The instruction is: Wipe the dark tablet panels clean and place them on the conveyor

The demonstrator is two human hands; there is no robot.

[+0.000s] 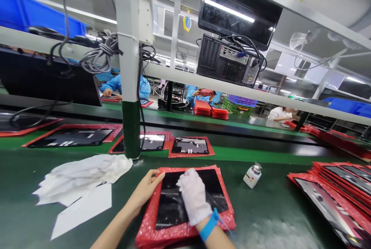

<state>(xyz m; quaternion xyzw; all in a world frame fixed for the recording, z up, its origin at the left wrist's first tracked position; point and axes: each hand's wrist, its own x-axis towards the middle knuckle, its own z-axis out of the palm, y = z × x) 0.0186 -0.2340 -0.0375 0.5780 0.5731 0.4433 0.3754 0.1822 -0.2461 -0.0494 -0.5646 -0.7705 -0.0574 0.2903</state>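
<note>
A black glass screen panel (171,198) lies on a stack of red bubble-wrap bags (147,224) in front of me. My left hand (147,187) is bare and has its fingers bent around the upper left edge of the red wrap, thumb at the panel's corner. In a white glove, with a blue strap at the wrist, my right hand (194,195) presses on the middle of the panel. Its fingers are curled down, and whatever is in them blends with the white glove. Faint smears show on the glass.
A white pump bottle (252,175) stands to the right. White cloths (84,175) and a white sheet (84,208) lie left. More panels on red wrap (190,146) line the green ledge; a stack (342,198) sits far right. A post (130,67) rises ahead; co-workers sit beyond.
</note>
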